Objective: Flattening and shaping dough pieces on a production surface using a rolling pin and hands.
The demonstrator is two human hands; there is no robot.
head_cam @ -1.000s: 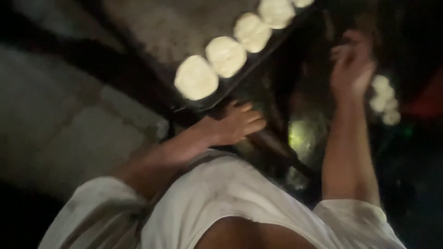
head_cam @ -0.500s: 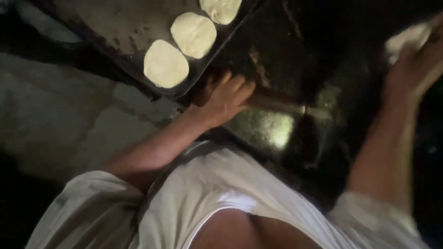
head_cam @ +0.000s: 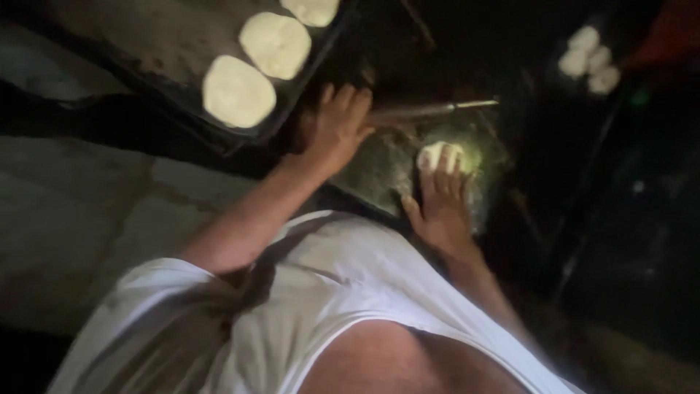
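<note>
Here, the right hand [head_cam: 440,211] presses flat, fingers spread, on the dough ball [head_cam: 440,155]; the left hand [head_cam: 337,130] apparently grips the rolling pin [head_cam: 430,111]. Even pressure suits flattening; 3 discs [head_cam: 238,92] lie far left.

A dark metal tray [head_cam: 146,55] sits at the upper left, dusted pale, with three flattened dough rounds [head_cam: 238,91] lined along its near edge. Over at the far right, a small cluster of dough balls [head_cam: 589,60] waits in the gloom. Grey stone floor [head_cam: 80,219] spreads below the tray.
</note>
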